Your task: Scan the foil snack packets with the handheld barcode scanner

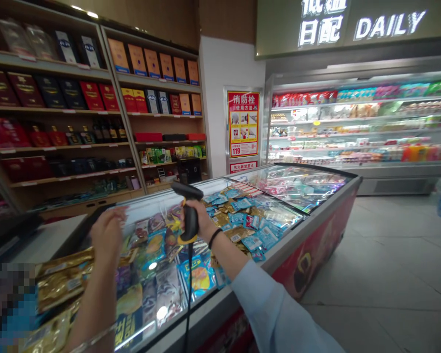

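My right hand (202, 220) is closed round the handle of a black and yellow barcode scanner (188, 208). The scanner's head points left, and its cable hangs down over the chest freezer (316, 215). My left hand (108, 233) hovers over the freezer's glass lid near its left end; it is smeared by motion, and I cannot see anything in it. Under the glass lie several packets of frozen food (242, 215) in blue, gold and other colours.
Wooden shelves (59, 113) with boxed goods and bottles line the back left wall. An open refrigerated display (360, 122) runs along the right wall under a lit "DAILY" sign. A red fire-hydrant notice (243, 123) hangs between them. Grey tiled floor (389, 264) lies to the right.
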Tool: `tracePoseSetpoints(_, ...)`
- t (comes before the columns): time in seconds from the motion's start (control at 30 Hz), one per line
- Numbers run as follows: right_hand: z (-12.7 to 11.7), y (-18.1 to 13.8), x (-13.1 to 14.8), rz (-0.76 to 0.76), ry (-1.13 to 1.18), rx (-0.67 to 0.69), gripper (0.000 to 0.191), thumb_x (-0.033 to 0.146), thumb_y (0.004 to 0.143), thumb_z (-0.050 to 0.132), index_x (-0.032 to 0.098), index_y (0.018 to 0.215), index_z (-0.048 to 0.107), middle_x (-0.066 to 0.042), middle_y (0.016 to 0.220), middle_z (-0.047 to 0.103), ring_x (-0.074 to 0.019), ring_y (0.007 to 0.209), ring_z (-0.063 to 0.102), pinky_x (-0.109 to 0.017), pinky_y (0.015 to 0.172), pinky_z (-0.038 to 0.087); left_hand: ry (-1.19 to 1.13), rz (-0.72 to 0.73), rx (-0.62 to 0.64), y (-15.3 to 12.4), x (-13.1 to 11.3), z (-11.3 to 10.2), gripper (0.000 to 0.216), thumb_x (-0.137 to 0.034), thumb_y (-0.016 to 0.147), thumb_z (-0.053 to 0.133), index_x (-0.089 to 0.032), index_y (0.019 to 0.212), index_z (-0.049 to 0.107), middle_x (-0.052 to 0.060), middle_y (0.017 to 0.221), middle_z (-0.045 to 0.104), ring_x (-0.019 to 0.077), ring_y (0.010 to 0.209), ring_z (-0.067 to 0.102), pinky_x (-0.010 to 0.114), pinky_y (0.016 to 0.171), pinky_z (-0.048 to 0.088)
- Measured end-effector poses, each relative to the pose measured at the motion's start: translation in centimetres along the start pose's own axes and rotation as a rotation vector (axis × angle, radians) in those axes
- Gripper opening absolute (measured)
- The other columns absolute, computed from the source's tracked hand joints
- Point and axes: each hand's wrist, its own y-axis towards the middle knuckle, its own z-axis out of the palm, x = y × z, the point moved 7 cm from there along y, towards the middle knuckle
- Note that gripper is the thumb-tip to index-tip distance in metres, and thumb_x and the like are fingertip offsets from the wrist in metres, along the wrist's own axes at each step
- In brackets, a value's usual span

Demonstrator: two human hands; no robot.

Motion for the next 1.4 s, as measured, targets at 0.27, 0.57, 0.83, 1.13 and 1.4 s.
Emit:
tracePoseSetpoints(0.27,-10.8,-3.0,8.3,-0.172,-0.168,-0.193,0.023,0.041,0.073,0.058,0.019,0.080,0.055,0.004,0.049,0.055,-0.0112,0.035,0.049,-0.022,0.037,0.039,-0.045,-0.101,0.491,-6.7,-4.9,16.6,0.025,-0.027,0.074,0.041,-0.019,0.072,0.064,0.007,0.096,0.073,0.0231,0.098,0.064,0.033,0.089,0.047)
tracePoseSetpoints(0.57,-19.0,-3.4,7.9,-0.262,-0.065,-0.373,0.025,0.044,0.070,0.058,0.020,0.072,0.056,0.003,0.049,0.051,-0.0111,0.037,0.047,-0.021,0.036,0.037,0.619,0.097,0.714,-14.2,-6.2,23.2,0.044,-0.045,0.087,0.048,-0.011,0.107,0.068,0.021,0.120,0.060,0.0333,0.117,0.053,0.040,0.098,0.040)
tracePoseSetpoints(0.83,-20.3,-3.9,7.9,-0.348,-0.020,-0.355,0.024,0.043,0.071,0.055,0.019,0.074,0.057,0.003,0.049,0.049,-0.0105,0.039,0.046,-0.021,0.039,0.038,0.699,0.013,0.791,-15.5,-5.9,24.0,0.062,-0.059,0.083,0.049,-0.011,0.118,0.065,0.025,0.128,0.056,0.0396,0.121,0.049,0.047,0.097,0.039)
tracePoseSetpoints(1.13,-20.0,-4.0,7.6,-0.333,-0.004,-0.291,0.025,0.043,0.070,0.059,0.019,0.074,0.057,0.004,0.047,0.049,-0.0105,0.036,0.045,-0.021,0.035,0.035,0.638,-0.006,0.810,-16.6,-6.6,24.6,0.053,-0.049,0.084,0.055,-0.011,0.121,0.061,0.021,0.132,0.055,0.0351,0.127,0.046,0.044,0.101,0.037)
tracePoseSetpoints(1.4,-21.1,-3.4,6.9,-0.307,0.038,-0.268,0.023,0.042,0.074,0.059,0.019,0.078,0.056,0.003,0.048,0.052,-0.0122,0.037,0.047,-0.022,0.035,0.038,0.684,-0.123,0.744,-14.9,-5.1,22.8,0.065,-0.045,0.077,0.066,-0.011,0.129,0.050,0.020,0.135,0.053,0.0350,0.129,0.044,0.043,0.102,0.038)
